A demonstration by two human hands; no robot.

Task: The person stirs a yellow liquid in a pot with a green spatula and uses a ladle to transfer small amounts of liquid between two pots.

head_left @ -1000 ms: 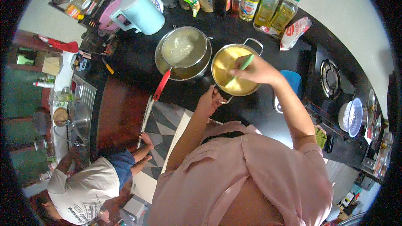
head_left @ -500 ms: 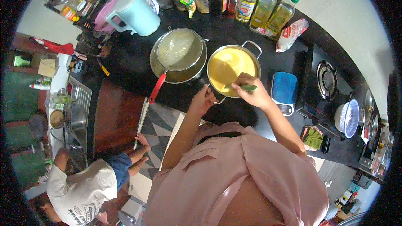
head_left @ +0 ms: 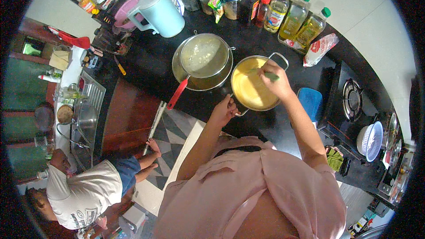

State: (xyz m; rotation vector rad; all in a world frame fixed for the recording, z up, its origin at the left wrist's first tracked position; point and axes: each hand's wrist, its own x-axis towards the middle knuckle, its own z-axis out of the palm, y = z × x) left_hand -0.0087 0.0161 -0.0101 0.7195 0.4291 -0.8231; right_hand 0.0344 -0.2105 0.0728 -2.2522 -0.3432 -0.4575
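Observation:
A two-handled metal pot [head_left: 233, 89] holds a smooth yellow mixture [head_left: 250, 86]. My left hand [head_left: 226, 109] is closed on the pot's near handle. Over the pot's right side, my right hand [head_left: 276, 79] grips a green-handled utensil [head_left: 271, 76]; the end in the mixture is too blurred to name. Left of the pot, a red-handled mesh strainer [head_left: 201, 55] rests across a wide metal bowl [head_left: 221, 79], with pale lumps in the mesh. The red handle [head_left: 178, 93] reaches past the counter's near edge.
A blue-topped kitchen scale [head_left: 309, 102] and a gas stove [head_left: 330, 110] are to the right. Along the back stand oil bottles [head_left: 294, 20], jars [head_left: 231, 4] and a light blue pitcher [head_left: 162, 15]. At the lower left, another person [head_left: 88, 190] is near the sink [head_left: 83, 119].
My right hand has moved with the utensil from the pot's near side toward its far right side. My left hand stays at the near handle. The whole view has shifted slightly.

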